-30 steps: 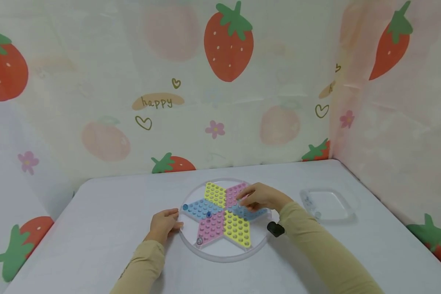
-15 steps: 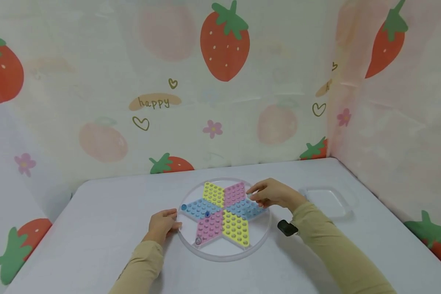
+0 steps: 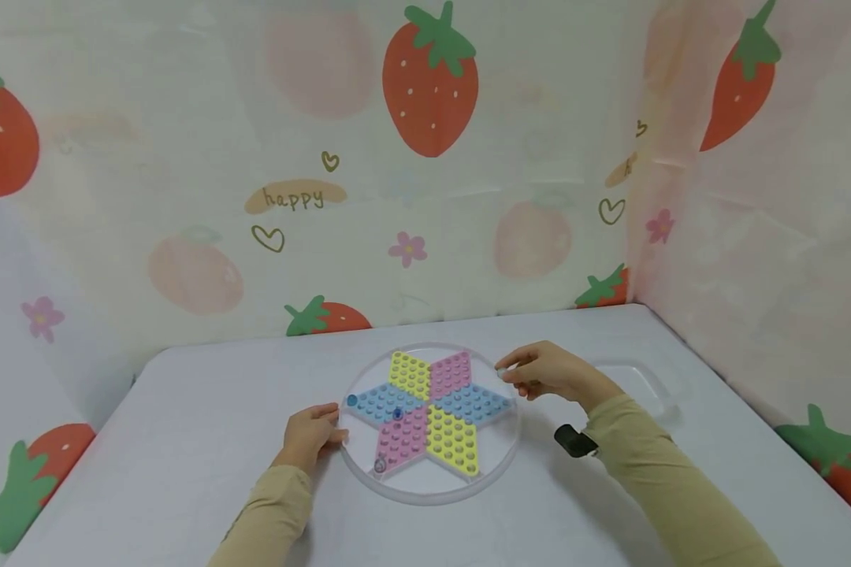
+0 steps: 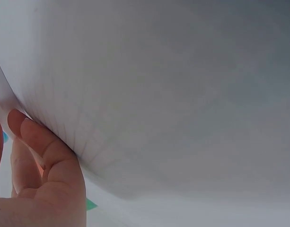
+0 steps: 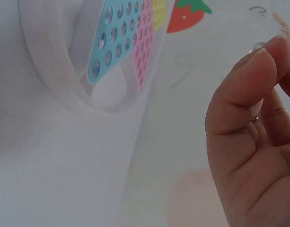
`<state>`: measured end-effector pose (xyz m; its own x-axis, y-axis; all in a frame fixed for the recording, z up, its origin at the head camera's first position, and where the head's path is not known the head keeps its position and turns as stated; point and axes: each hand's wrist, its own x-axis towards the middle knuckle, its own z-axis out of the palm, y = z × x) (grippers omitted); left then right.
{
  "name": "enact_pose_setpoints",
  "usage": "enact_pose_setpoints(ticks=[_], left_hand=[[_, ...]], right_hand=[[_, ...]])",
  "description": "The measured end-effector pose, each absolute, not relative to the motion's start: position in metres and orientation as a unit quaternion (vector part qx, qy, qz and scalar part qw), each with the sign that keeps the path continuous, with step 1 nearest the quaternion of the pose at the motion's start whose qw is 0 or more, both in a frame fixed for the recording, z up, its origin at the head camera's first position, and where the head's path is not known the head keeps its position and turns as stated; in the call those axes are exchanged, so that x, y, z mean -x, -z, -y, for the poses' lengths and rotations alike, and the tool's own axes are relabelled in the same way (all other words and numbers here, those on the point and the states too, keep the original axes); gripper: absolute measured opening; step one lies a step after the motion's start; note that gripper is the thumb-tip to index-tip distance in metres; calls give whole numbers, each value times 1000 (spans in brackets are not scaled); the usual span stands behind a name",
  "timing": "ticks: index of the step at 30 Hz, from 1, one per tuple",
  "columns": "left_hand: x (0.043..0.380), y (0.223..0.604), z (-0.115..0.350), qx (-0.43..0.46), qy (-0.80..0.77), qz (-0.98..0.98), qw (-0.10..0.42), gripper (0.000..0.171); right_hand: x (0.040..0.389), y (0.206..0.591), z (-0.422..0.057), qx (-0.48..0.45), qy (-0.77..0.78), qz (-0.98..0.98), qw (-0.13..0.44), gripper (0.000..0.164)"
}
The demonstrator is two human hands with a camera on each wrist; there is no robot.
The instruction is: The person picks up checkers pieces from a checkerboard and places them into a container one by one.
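Note:
A round Chinese checkers board (image 3: 369, 475) with a pink, yellow and blue star lies on the table. My left hand (image 3: 306, 438) rests at its left rim, with relaxed fingers and the thumb touching the edge; the left wrist view shows those fingers (image 4: 45, 142) loosely bent. Off the board's upper right, my right hand (image 3: 549, 373) pinches a small clear marble (image 5: 257, 46) between thumb and fingertips. A blue marble (image 3: 352, 400) sits at the left tip of the star. Another blue marble (image 3: 398, 413) lies nearer the middle, and a clear marble (image 3: 380, 465) is at the lower-left tip.
A clear plastic tray (image 3: 670, 405) stands right of the board, partly hidden behind my right hand and sleeve. A black device (image 3: 573, 441) is attached under the right wrist. Strawberry-printed sheets (image 3: 411, 197) rise behind and to the right of the white table (image 3: 184, 441).
My right hand has moved right, from over the star to beyond the board's right rim, with the marble between its fingers. The left hand stays at the rim.

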<state>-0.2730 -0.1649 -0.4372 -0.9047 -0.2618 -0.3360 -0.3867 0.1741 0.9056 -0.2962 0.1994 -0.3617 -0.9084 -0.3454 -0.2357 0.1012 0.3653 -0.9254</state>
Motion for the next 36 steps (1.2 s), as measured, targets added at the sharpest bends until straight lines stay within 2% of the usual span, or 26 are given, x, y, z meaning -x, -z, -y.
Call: enact_pose_setpoints(ticks=[36], left_hand=[[268, 433, 165, 191, -609, -768, 46, 54]], right_hand=[[275, 347, -283, 60, 563, -805, 178, 42]])
